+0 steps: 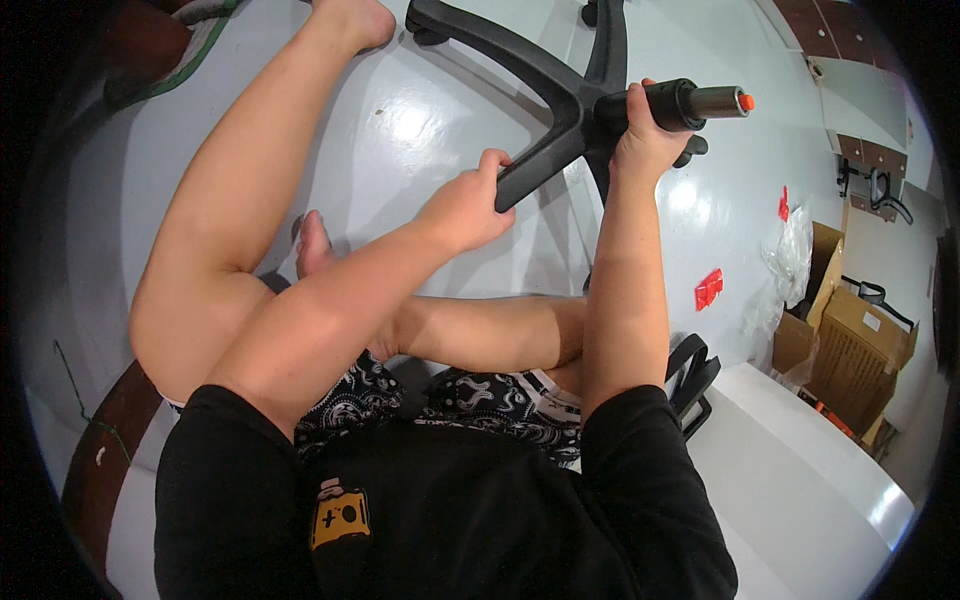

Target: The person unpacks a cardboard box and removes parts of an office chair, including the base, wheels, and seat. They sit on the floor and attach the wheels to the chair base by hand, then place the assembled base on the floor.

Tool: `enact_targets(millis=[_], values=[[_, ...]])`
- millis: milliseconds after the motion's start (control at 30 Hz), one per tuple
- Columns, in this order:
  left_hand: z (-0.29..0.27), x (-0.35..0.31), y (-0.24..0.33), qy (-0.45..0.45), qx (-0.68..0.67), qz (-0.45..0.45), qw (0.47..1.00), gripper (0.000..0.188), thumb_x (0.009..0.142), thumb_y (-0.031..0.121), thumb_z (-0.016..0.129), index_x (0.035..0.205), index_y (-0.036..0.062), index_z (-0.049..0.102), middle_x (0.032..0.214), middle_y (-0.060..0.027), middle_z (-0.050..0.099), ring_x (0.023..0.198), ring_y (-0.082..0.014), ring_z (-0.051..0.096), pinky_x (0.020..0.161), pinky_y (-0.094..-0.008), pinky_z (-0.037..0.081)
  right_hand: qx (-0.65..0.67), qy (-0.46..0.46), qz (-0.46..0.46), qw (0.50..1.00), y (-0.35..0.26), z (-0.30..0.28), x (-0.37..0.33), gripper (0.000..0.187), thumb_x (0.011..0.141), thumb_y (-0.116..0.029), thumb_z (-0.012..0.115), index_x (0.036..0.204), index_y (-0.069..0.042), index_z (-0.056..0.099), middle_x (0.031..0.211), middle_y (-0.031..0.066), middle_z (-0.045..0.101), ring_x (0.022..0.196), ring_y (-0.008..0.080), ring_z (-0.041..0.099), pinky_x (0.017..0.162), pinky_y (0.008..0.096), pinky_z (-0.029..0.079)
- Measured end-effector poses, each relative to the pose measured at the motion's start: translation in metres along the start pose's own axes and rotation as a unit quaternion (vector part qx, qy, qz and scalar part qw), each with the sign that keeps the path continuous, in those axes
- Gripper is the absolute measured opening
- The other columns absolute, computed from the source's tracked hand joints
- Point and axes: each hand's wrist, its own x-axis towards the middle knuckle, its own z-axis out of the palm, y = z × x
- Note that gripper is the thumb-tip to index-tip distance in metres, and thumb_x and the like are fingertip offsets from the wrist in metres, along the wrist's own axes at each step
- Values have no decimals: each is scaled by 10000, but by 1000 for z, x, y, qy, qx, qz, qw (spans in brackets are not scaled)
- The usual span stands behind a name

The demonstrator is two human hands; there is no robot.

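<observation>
A black five-star chair base (568, 112) lies tilted on its side in front of me. Out of its hub, toward the right, sticks a black gas lift cylinder (672, 104) with a bare metal rod and an orange tip. My left hand (470, 205) is closed around the end of the base leg nearest me. Wrapped around the black cylinder close to the hub is my right hand (647, 135), thumb on top. Casters show on some far legs; the leg end in my left hand is mostly hidden by the fingers.
Red scraps (708, 289) and clear plastic wrap (790, 260) lie on the pale floor to the right. Beyond them stands an opened cardboard box (858, 345). A black armrest-like part (690, 380) is beside my right elbow, near a white ledge (800, 470). My bare legs are around the work.
</observation>
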Motion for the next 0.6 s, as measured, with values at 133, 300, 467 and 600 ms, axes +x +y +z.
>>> enact_targets(millis=[133, 300, 467, 600], values=[[-7, -2, -8, -2, -18, 39, 999, 499, 710, 129, 612, 1114, 32, 336, 830, -242, 587, 791, -378, 590, 698, -437, 457, -73, -161, 114, 978, -7, -20, 16, 646, 598, -11, 765, 1142, -53, 419, 998, 71, 568, 892, 171, 542, 846, 322, 426], [-11, -3, -14, -35, -27, 33, 998, 482, 705, 99, 602, 1101, 15, 341, 874, -246, 575, 833, -387, 579, 726, -422, 449, -26, -139, 70, 987, -2, -16, 8, 816, 604, -18, 760, 1277, -62, 299, 1046, 102, 578, 911, 183, 538, 890, 338, 400], [-9, -7, -3, -11, 13, -4, 1000, 479, 718, 122, 596, 1114, 14, 347, 913, -248, 574, 867, -392, 572, 748, -422, 443, -67, 91, -57, 992, 1, 13, -9, 553, 688, -55, 731, 1094, -15, 358, 886, 83, 563, 789, 157, 563, 725, 271, 469], [1, -5, 3, 34, 11, 45, 998, 535, 721, 192, 632, 1140, 21, 346, 960, -264, 557, 871, -400, 570, 762, -435, 452, -138, 64, -32, 988, 10, 8, -2, 834, 657, -239, 778, 1237, 70, 265, 982, 136, 524, 871, 213, 535, 813, 317, 427]])
